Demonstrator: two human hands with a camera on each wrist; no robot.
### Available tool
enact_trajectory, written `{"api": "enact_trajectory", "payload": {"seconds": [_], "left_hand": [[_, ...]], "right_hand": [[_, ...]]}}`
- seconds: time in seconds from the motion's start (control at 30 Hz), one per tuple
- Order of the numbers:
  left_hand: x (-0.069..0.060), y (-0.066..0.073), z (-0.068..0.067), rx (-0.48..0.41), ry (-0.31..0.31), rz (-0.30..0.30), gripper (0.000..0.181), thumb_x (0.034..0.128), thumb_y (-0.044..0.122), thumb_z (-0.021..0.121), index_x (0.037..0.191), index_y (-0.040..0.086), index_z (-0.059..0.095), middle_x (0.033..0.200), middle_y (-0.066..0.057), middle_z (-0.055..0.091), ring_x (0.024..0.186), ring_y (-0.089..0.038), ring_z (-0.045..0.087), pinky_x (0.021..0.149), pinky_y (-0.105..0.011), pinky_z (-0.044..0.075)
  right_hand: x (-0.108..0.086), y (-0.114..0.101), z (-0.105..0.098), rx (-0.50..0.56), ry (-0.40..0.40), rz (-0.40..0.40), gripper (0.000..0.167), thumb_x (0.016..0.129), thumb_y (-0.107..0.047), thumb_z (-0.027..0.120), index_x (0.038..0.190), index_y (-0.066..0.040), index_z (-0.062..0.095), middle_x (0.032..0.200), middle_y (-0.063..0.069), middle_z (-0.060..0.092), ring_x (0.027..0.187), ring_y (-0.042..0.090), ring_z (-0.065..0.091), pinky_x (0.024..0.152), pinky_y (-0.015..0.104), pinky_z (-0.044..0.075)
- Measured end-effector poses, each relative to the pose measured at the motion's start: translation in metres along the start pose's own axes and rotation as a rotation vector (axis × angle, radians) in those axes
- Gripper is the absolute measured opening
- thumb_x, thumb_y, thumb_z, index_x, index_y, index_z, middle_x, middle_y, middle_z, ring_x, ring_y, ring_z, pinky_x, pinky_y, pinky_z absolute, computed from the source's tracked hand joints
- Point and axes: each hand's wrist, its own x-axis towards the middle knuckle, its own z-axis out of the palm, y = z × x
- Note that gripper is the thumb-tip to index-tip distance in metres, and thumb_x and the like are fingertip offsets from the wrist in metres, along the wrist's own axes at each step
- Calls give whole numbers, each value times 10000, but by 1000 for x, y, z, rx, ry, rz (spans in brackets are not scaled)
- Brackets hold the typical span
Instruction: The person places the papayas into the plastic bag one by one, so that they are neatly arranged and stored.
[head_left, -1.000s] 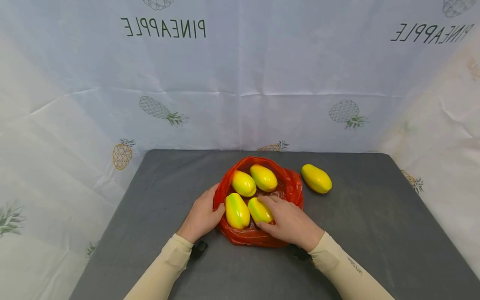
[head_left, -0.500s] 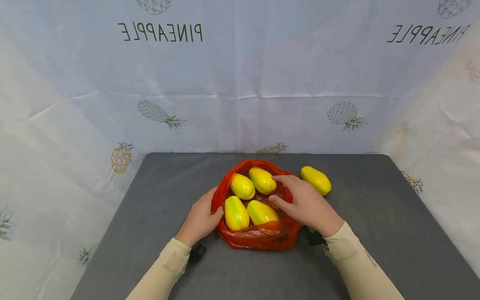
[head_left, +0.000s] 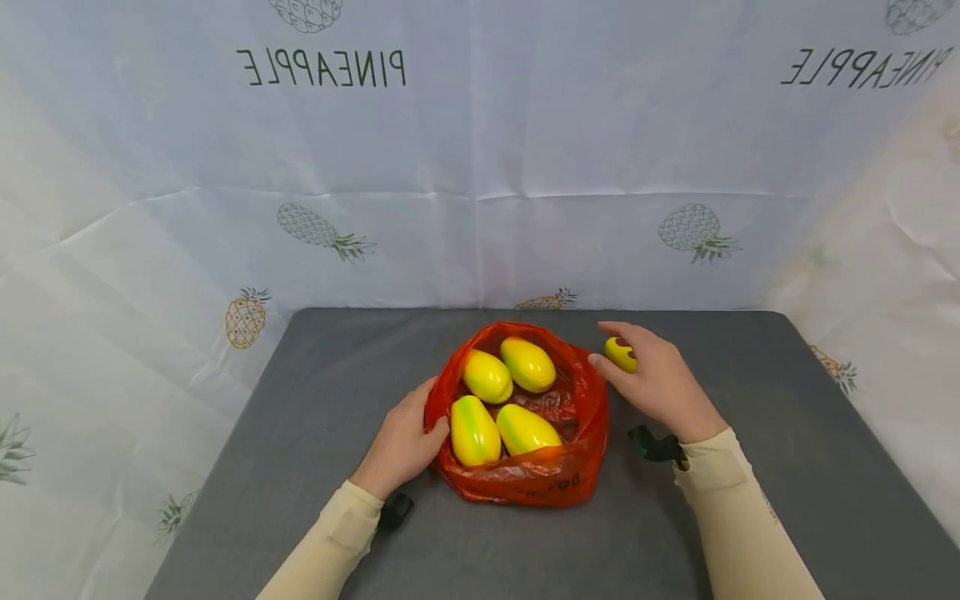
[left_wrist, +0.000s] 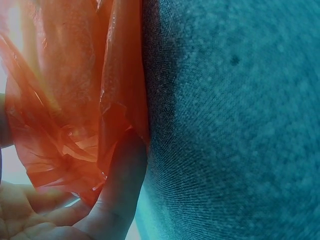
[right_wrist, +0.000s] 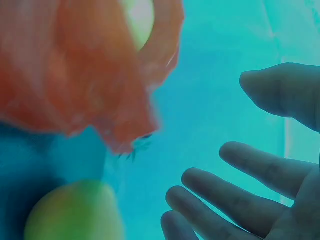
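Observation:
A red plastic bag [head_left: 555, 483] stands open-mouthed in the middle of the table, several yellow mango-like fruits [head_left: 475, 431] lying inside. My left hand [head_left: 401, 437] grips the bag's left rim; the left wrist view shows thumb and fingers around the thin red plastic [left_wrist: 65, 75]. To the right of the bag, my right hand [head_left: 663, 387] is over a loose yellow fruit [head_left: 618, 354] and partly hides it. Its fingers are spread and hold nothing in the right wrist view, where this fruit [right_wrist: 75, 215] is apart from the fingertips.
The dark grey table [head_left: 337, 350] ends at a pale cloth backdrop [head_left: 480, 150] printed with pineapples, which also hangs at both sides. A dark wrist device [head_left: 656, 444] sits under the right wrist, another one [head_left: 395, 510] by the left wrist.
My right hand has let go of a fruit inside the bag and moved right, out over the loose fruit. The left hand has kept its grip on the bag's rim.

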Motion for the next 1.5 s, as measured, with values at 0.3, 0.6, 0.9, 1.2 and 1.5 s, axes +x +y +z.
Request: {"api": "enact_trajectory", "payload": {"seconds": [0.3,0.6,0.9,1.2,1.5], "left_hand": [[0,2,0,6,0,14,659,1003,220,680,1622,126,472,1502,-78,643,1244,-270,662,1122,-535,567],[-1,2,-2,11,1,-1,667,1007,215,684,1627,104,464,1502,-103,637,1221,-278,666,1096,-523,587],[-2,2,-1,19,-2,11,666,1007,227,683,1627,118,466,1488,-96,646,1205,-273,661,1094,-524,586],[-2,2,0,26,-4,4,671,1008,237,685,1627,107,463,1506,-108,638,1238,-279,665,1106,-539,577],[-1,3,1,30,1,18,654,1008,227,678,1619,110,475,1488,-103,650,1236,-271,665,1110,-533,573]], "right_hand": [[4,32,1,-5,33,49,697,1064,-485,626,1616,-86,476,1599,255,535,1382,494,569,1122,707,491],[10,47,2,-37,28,88,718,1051,-425,668,1620,-47,450,1632,283,479,1454,510,480,1192,724,403],[13,60,7,-50,-1,143,800,1043,-490,663,1637,-19,408,1635,313,457,1451,531,469,1197,728,394],[13,65,10,-51,-13,158,815,1036,-481,678,1630,5,404,1607,341,467,1385,537,514,1149,720,445],[13,68,13,-56,-15,146,817,1029,-492,690,1617,9,421,1573,331,504,1325,509,556,1093,698,493]]}}
